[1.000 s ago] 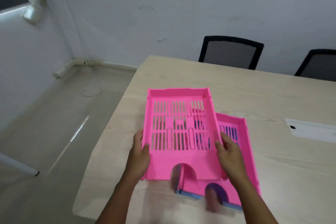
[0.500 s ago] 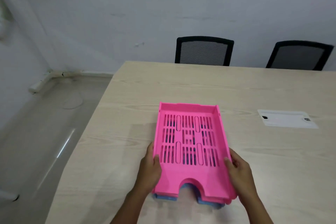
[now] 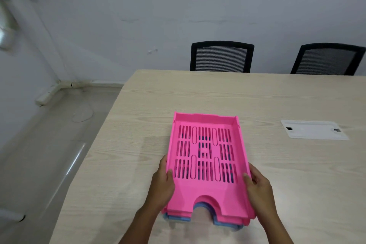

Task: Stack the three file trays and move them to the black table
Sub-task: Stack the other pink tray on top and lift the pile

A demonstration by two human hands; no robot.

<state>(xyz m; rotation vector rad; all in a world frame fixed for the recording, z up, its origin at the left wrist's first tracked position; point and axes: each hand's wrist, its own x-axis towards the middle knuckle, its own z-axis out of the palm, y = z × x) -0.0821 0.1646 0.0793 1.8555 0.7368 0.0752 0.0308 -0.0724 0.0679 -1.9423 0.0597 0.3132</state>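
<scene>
A pink slotted file tray [image 3: 206, 188] lies on top of a stack on the light wooden table [image 3: 277, 97]. Under its front edge a second pink tray [image 3: 246, 222] and a blue tray [image 3: 178, 220] show as thin layers. My left hand [image 3: 161, 186] grips the stack's left side with the thumb over the pink rim. My right hand [image 3: 257, 186] grips the right side the same way. The stack sits near the table's front left part. No black table is in view.
Two black mesh chairs [image 3: 221, 56] [image 3: 327, 59] stand behind the table's far edge. A white cable cover plate [image 3: 314, 129] is set into the tabletop at the right. The table's left edge drops to a grey floor [image 3: 39, 154].
The top pink tray, held offset to the left a second ago, now rests squarely on the other two. Both hands slid to the stack's sides; the view turned right.
</scene>
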